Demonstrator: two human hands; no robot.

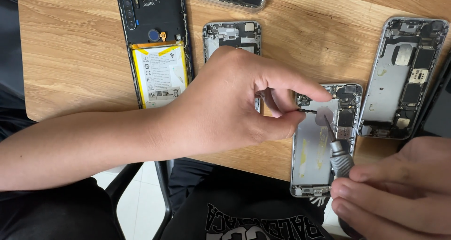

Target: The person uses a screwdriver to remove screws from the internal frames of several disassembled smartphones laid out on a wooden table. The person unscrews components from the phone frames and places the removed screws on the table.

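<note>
A light wooden table [70,57] stands over white floor tiles [136,202], with a black chair frame [162,193] beneath.

Bright, even daylight; soft shadows on the table [70,57]; sharp focus, no glare.

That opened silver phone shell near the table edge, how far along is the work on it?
Done: the silver phone shell lies open, its battery bay bare with yellowish glue streaks. In hand: the right hand holds a grey-handled precision screwdriver, tip in the shell, while the left hand pinches a small dark part above it. Left: circuit boards still sit in the shell's upper right.
</note>
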